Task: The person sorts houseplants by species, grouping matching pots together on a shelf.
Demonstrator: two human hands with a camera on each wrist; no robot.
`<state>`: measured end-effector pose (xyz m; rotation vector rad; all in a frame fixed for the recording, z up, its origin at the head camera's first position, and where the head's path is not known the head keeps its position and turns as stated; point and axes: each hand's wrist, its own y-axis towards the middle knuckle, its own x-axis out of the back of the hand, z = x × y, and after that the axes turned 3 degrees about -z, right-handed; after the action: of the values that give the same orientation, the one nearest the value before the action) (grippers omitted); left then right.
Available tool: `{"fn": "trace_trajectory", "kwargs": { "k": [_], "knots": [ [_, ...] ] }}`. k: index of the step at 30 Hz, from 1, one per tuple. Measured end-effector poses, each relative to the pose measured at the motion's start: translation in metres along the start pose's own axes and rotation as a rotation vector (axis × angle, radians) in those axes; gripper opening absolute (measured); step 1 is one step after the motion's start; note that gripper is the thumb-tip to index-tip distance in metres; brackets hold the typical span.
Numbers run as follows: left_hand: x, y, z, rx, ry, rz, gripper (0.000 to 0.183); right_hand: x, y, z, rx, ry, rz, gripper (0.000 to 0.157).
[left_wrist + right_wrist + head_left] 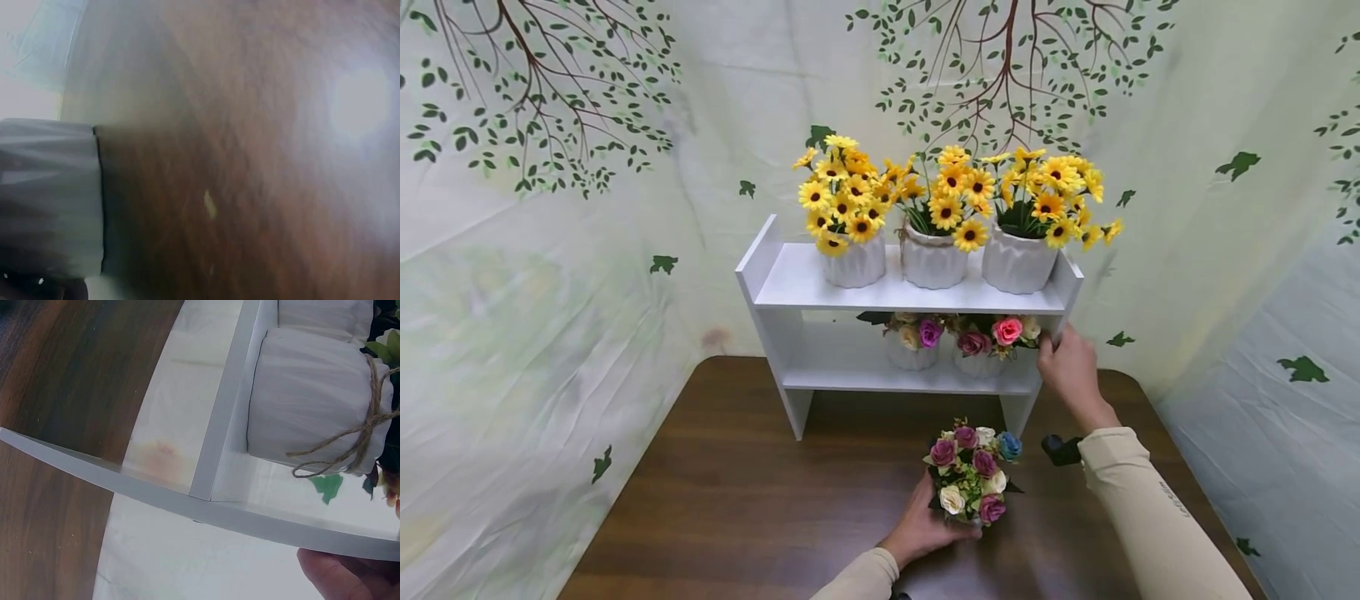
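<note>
In the head view my left hand (pixel 922 523) holds a pot of mixed roses (pixel 972 475) in purple, cream and blue, in front of the shelf. The flowers hide most of that pot; its pale side (pixel 50 200) shows at the left of the left wrist view. My right hand (pixel 1070 371) grips the right side panel of the white two-tier shelf (pixel 842 379) near its front edge. In the right wrist view, fingers (pixel 334 575) lie against the panel's outer side; the rest of that hand is out of frame.
Three white pots of yellow daisies (pixel 938 257) line the top tier. Two pots of roses, one tied with twine (pixel 369 425), stand on the lower tier towards the right. The brown table (pixel 715 483) meets a leaf-printed cloth backdrop (pixel 625 275). A black object (pixel 1062 450) sits by my right cuff.
</note>
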<state>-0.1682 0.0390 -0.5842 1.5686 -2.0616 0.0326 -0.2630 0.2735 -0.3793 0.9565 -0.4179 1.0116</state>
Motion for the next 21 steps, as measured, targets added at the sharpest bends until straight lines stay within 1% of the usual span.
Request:
{"fn": "trace_trajectory", "kwargs": {
  "k": [3, 7, 11, 14, 16, 18, 21],
  "knots": [
    [-0.006, -0.003, 0.003, 0.024, 0.029, -0.059, 0.109, -0.001, -0.001, 0.001, -0.002, -0.003, 0.008, 0.032],
    [-0.009, -0.004, 0.004, 0.033, 0.020, -0.079, 0.106, -0.001, -0.001, 0.001, -0.004, -0.004, 0.006, 0.032],
    [-0.011, -0.004, 0.003, 0.004, 0.021, -0.097, 0.108, -0.002, 0.000, 0.001, 0.001, 0.000, -0.003, 0.031],
    [-0.011, -0.005, 0.002, -0.020, 0.018, -0.123, 0.107, -0.003, 0.000, 0.001, 0.006, 0.003, -0.001, 0.030],
    [-0.010, -0.006, 0.000, -0.037, 0.018, -0.137, 0.102, -0.003, 0.000, 0.001, 0.006, 0.004, 0.000, 0.030],
    [-0.007, -0.008, 0.000, -0.072, 0.033, -0.147, 0.098, -0.003, 0.000, 0.001, 0.005, 0.003, 0.001, 0.031],
    [-0.001, -0.013, -0.003, -0.109, 0.051, -0.138, 0.091, -0.001, 0.000, 0.002, 0.003, 0.000, -0.001, 0.030]
  ]
}}
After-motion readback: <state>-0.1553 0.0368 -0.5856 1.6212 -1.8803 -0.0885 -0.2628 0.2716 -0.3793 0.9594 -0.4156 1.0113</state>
